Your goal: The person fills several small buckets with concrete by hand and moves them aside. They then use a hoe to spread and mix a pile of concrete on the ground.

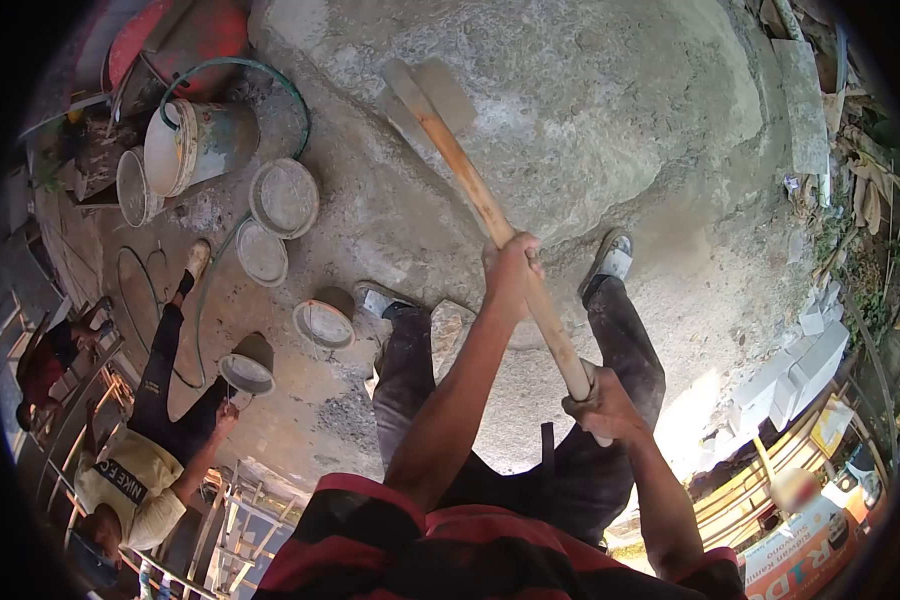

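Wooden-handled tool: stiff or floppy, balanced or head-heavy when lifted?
The wooden-handled tool should be stiff: its thick handle looks straight. Probably head-heavy, since the broad blade sits at the far end, beyond both the left hand and right hand.

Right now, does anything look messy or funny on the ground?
Yes, a little messy: the long green hose arches to the mouth of the large, grey-smeared whitish bucket, and loose hose curls trail over the brown-grey ground instead of lying neatly coiled. The long brown wooden tool handle looks unbroken.
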`<state>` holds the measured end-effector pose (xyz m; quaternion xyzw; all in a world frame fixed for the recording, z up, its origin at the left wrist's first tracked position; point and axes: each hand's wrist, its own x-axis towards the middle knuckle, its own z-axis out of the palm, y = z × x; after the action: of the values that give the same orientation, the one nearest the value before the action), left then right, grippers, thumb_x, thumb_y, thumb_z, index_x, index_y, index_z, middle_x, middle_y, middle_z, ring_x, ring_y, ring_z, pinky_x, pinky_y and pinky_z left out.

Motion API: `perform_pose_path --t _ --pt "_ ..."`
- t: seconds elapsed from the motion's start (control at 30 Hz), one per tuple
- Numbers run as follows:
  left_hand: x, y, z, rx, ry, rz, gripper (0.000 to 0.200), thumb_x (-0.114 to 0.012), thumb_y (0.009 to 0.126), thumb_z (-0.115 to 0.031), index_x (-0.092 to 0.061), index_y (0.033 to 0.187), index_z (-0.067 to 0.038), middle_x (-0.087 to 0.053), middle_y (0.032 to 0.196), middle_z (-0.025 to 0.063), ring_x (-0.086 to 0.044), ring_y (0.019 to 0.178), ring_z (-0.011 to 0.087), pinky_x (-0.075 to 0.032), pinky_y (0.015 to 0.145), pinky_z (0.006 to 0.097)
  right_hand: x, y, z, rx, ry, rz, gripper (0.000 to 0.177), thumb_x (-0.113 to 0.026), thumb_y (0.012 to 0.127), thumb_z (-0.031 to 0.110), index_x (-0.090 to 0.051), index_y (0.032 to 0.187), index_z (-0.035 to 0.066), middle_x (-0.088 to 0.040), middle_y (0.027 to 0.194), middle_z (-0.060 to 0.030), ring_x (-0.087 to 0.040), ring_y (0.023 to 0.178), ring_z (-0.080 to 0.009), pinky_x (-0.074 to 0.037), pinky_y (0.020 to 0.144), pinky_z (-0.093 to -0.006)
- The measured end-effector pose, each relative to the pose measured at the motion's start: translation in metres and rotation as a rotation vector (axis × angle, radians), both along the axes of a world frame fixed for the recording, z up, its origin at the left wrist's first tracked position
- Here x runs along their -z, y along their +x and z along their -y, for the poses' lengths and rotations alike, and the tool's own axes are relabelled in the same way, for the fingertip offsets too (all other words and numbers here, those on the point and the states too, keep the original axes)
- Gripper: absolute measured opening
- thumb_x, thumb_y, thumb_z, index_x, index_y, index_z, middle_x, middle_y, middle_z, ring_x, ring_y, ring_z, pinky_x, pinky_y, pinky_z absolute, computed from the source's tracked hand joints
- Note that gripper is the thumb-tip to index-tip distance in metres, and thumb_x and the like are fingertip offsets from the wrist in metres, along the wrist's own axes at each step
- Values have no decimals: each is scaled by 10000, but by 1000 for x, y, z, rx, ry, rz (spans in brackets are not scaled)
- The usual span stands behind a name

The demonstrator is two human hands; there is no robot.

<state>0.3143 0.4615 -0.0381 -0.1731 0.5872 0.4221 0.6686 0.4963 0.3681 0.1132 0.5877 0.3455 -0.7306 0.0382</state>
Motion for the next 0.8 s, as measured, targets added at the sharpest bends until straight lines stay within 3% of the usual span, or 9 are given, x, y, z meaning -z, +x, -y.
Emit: perform_pose_path --t 0.07,0.17,0.27,0.37,0.47,0.5,0.57,0.7,0.8 --pt "31 -53 -58 105 118 -227 174 -683 865 -83 -555 964 -17 -514 685 37 -524 502 143 -468 464 309 71 -48 -32 72 61 -107 335 -650 835 15 -607 1164 -32 -556 778 -31 -541 674 -134 -458 617 -321" --pt "90 -125 -155 371 204 -760 176 -681 874 -84 -583 827 55 -576 664 95 -537 495 169 -471 466 327 187 -127 -96 100 233 -118 411 -682 875 101 -599 1255 -33 -602 832 -75 -613 715 -139 -507 600 -326" --pt "175 -160 -196 443 123 -758 160 -627 854 -78 -597 846 79 -598 704 136 -568 543 221 -481 506 396 250 -157 -129 156 78 -93 388 -667 875 117 -601 1222 -43 -612 834 -74 -617 691 -163 -508 560 -354" --pt "210 -127 -184 612 -3 -622 194 -614 868 -108 -598 930 75 -628 810 155 -595 619 247 -499 573 412 246 -143 -119 287 -69 -48 221 -660 862 93 -610 1046 -18 -585 758 -43 -569 605 -144 -477 510 -349" --pt "240 -70 -174 676 -43 -682 457 -670 820 -160 -596 1174 118 -673 1082 244 -682 927 341 -562 801 427 192 -98 -123 482 -278 -138 111 -662 836 64 -554 856 52 -523 665 -5 -486 519 -107 -427 468 -324" --pt "238 -45 -185 715 -74 -680 562 -707 778 -178 -598 1230 138 -684 1184 320 -709 1080 403 -582 922 432 185 -82 -126 547 -283 -137 148 -665 821 56 -520 798 82 -498 635 8 -454 494 -95 -409 459 -313" --pt "211 -9 -168 771 -78 -789 573 -700 786 -178 -582 1251 134 -669 1235 319 -685 1153 419 -576 963 436 177 -56 -117 558 -274 -85 131 -665 818 51 -535 813 71 -494 629 11 -446 478 -101 -393 441 -315" --pt "183 4 -95 372 71 -473 395 -701 793 -137 -563 1105 62 -666 913 169 -703 771 293 -595 676 418 162 -41 -60 445 -247 -45 123 -658 816 17 -542 838 53 -523 609 -13 -492 465 -108 -411 422 -313" --pt "130 -16 -41 310 2 -245 291 -708 816 -116 -535 1028 -16 -560 739 73 -557 542 176 -493 527 356 158 -45 9 202 -16 127 121 -628 813 -1 -635 933 -7 -568 651 -34 -534 577 -125 -461 560 -320"
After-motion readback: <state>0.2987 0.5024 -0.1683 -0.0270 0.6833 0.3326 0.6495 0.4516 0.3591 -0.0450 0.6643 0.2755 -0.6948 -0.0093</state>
